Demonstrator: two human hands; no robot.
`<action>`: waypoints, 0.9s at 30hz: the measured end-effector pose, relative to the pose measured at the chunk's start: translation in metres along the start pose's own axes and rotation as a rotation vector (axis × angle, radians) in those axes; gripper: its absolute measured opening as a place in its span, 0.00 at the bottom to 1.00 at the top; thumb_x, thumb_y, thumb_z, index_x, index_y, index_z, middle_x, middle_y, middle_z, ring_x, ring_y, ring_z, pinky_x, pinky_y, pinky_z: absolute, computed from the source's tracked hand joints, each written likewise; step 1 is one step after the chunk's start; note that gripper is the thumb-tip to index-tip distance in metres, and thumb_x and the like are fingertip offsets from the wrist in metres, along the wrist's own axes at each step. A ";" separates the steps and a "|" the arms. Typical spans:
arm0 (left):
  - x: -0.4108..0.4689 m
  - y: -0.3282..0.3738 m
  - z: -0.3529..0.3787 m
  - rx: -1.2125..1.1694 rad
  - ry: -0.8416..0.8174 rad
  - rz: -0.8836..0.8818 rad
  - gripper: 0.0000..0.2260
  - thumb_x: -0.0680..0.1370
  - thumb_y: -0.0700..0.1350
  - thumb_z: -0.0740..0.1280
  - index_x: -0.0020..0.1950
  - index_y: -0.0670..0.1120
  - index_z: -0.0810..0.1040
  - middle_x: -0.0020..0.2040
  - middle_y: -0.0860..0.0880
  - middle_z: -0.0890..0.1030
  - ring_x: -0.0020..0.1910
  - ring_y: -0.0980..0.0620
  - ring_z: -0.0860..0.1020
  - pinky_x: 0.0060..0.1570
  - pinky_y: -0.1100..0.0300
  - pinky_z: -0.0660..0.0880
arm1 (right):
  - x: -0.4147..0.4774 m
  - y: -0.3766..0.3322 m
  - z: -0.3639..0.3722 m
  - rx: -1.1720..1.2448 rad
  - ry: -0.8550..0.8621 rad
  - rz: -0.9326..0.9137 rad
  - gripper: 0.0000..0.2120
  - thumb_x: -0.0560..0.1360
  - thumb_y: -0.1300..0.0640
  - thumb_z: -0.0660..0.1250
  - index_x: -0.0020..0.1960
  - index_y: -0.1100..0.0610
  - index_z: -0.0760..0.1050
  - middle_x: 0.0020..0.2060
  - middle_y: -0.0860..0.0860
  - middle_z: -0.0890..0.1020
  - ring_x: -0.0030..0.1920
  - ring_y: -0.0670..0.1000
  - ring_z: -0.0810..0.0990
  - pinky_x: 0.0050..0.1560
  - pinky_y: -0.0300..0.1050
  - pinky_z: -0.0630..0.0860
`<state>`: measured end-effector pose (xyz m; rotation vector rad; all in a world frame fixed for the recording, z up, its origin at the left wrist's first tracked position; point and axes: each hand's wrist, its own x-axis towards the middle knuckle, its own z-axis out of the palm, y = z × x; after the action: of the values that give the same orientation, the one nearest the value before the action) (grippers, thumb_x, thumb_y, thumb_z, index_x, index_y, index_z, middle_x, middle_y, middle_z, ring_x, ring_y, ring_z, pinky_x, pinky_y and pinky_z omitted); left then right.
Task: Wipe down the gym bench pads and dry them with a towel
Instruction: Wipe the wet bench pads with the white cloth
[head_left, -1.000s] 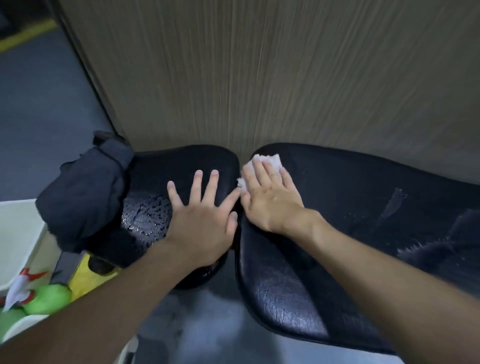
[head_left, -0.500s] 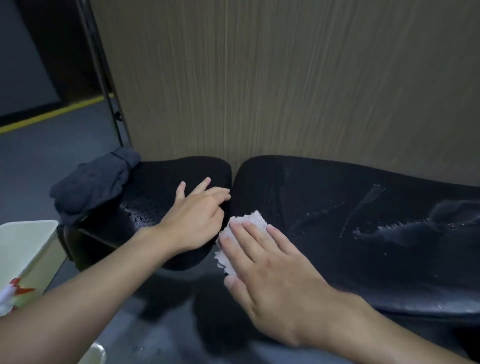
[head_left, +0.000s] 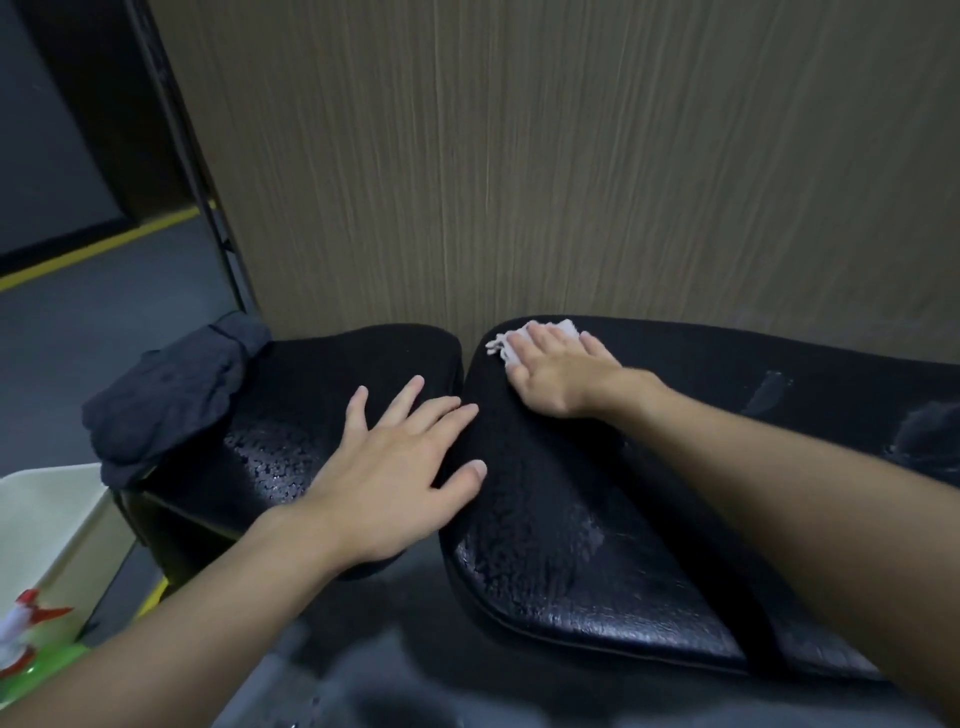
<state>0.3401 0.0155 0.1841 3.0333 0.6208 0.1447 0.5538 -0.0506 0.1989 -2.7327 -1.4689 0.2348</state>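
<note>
Wipe (head_left: 501, 347) lies pressed under the flat, straight-fingered right hand (head_left: 558, 376) at the long pad's (head_left: 571, 545) far corner by the wall; that pad runs off rightward. Left hand (head_left: 395, 478), open, rests on the small pad (head_left: 322, 374), nearer the dark towel (head_left: 166, 400).

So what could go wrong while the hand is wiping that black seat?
The dark towel hangs off the small pad, so it might fall. The left hand rests on that pad, which looks wet, so it could slip. The right hand presses the white wipe at the far edge of the long pad; it may drop behind.
</note>
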 end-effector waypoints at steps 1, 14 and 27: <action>0.000 0.001 0.000 0.013 -0.004 0.001 0.39 0.70 0.68 0.35 0.79 0.58 0.51 0.79 0.61 0.54 0.79 0.53 0.41 0.74 0.36 0.42 | 0.014 0.004 -0.002 0.003 0.003 0.028 0.27 0.83 0.45 0.42 0.81 0.48 0.46 0.81 0.49 0.46 0.80 0.49 0.41 0.77 0.57 0.39; -0.002 0.003 0.001 0.002 0.015 0.007 0.39 0.71 0.68 0.36 0.79 0.54 0.52 0.79 0.59 0.55 0.79 0.54 0.42 0.74 0.37 0.42 | -0.019 -0.007 0.005 -0.012 0.029 -0.001 0.28 0.82 0.44 0.43 0.80 0.53 0.50 0.81 0.51 0.48 0.80 0.51 0.43 0.77 0.57 0.42; -0.015 0.002 0.000 -0.060 0.013 0.055 0.33 0.74 0.58 0.39 0.79 0.55 0.55 0.80 0.59 0.54 0.78 0.58 0.42 0.75 0.40 0.40 | -0.219 -0.027 0.042 -0.109 0.188 -0.353 0.27 0.82 0.46 0.46 0.75 0.55 0.67 0.75 0.54 0.69 0.75 0.54 0.66 0.71 0.58 0.67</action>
<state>0.3274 0.0077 0.1831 2.9948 0.5240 0.1825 0.4065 -0.2198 0.1859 -2.4267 -1.9140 -0.1129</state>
